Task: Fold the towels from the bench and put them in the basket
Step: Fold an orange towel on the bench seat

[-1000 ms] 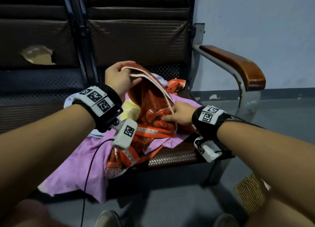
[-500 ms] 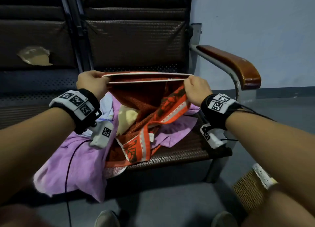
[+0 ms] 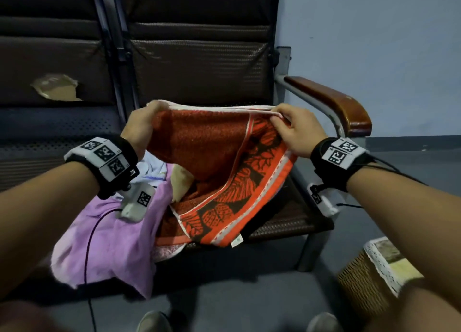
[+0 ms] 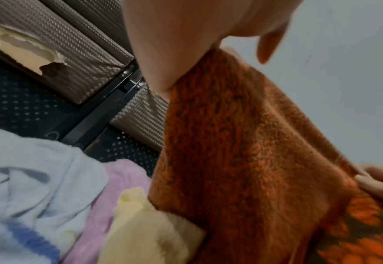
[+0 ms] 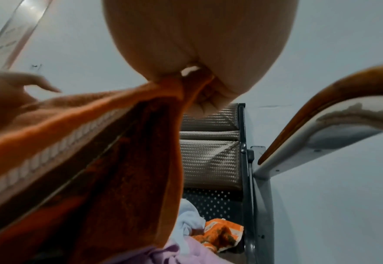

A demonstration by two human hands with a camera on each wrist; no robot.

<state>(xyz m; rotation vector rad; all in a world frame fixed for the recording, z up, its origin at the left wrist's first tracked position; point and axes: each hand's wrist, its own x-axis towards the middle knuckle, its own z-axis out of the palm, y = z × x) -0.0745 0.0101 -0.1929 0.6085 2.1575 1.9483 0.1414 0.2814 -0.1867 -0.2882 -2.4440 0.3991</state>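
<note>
Left hand (image 3: 141,127) and right hand (image 3: 296,132) each pinching top corners of orange towel (image 3: 219,167), stretched between, lower part draped on counter (image 3: 287,222). Keep edge taut, corners matched, lift clear of pile below before halving. Basket (image 3: 361,279) below right hand.

Over the last second the left hand (image 3: 139,127) and right hand (image 3: 296,132) drew apart along the white top edge of the orange towel (image 3: 219,162), which had been bunched between them above the bench (image 3: 287,222). The edge was pulled taut and raised higher against the bench's backrest. The towel's lower half swung off the purple towel (image 3: 112,244) toward the armrest (image 3: 331,102) side.
</note>
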